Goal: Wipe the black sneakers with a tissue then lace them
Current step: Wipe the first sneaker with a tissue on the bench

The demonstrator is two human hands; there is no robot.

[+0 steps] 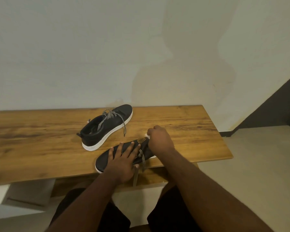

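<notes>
Your left hand (122, 158) lies flat, fingers spread straight, on the near sneaker (124, 154), which sits at the table's (40, 134) front edge with its toe toward your left. That press looks meant to pin the shoe so it won't slide while you rub. Your right hand (159, 139) is curled around a tissue (147, 135), only a white scrap of which shows at the knuckles, held against the shoe's heel end by the tan tag. I'd judge you are wiping there.

Count: two black sneakers with white soles. The far sneaker (107, 128) stands apart, toward the wall, toe pointing away, probably parked out of the way for its turn. Each carries one checked lace (115, 117), loose and untied. One tissue, one table.
</notes>
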